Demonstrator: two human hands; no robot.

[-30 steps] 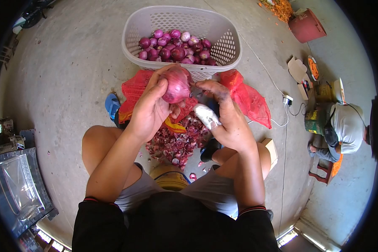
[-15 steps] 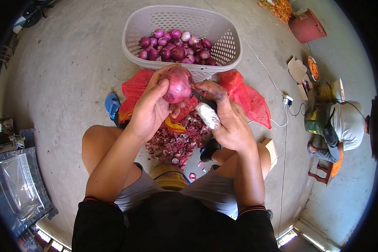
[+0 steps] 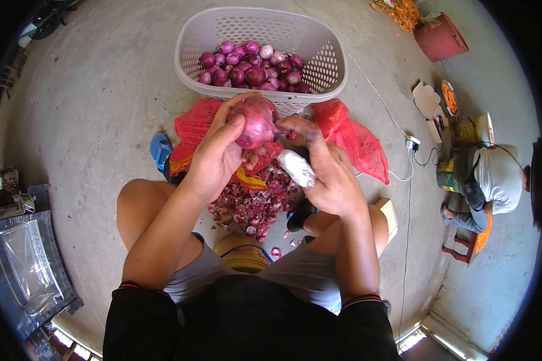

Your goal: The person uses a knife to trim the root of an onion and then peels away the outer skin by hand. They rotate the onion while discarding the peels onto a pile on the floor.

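Observation:
A large red onion (image 3: 254,123) is held in my left hand (image 3: 214,153), with the fingers wrapped round its left and far side. Against the onion's right end is my right hand (image 3: 331,165), closed on a small knife (image 3: 296,144) with a dark blade; most of the knife is hidden. A white wrapping covers the thumb of my right hand. Below both hands lies a heap of onion skins (image 3: 256,207), partly on a red mesh bag (image 3: 193,129). Beyond them stands a grey perforated basket (image 3: 262,13) holding several peeled purple onions (image 3: 256,76).
A yellow bucket (image 3: 241,253) is between my knees. Cables and a socket (image 3: 412,143) lie on the floor to the right. Farther right, a person (image 3: 498,177) bends near a small stool (image 3: 461,249), with buckets and a red tub (image 3: 441,37) along the wall.
The onion has turned slightly in my left hand. The fingers and blade of my right hand have shifted a little at the onion's right end.

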